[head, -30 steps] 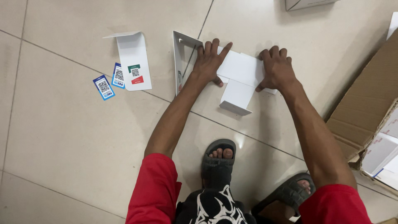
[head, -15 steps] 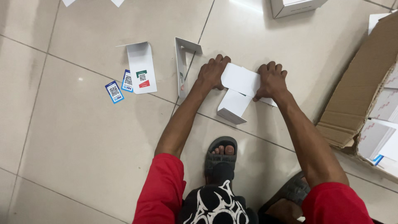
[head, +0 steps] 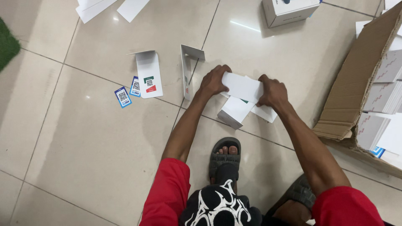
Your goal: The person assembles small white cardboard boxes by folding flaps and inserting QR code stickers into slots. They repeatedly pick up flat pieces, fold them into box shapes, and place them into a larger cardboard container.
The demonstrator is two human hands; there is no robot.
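You hold the white folded cardboard panel (head: 242, 87) low over the beige tiled floor (head: 83, 138), your left hand (head: 212, 80) curled around its left end, your right hand (head: 272, 92) gripping its right end. Left of it stands a white triangular card stand (head: 187, 69); a brown corrugated carton (head: 360, 79) lies at the floor's right edge.

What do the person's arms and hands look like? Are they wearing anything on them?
Both arms are bare from the elbow down, with short red sleeves ending above the elbows. The left hand and right hand are bare too: no gloves, and no rings, watch or bracelets that I can see.
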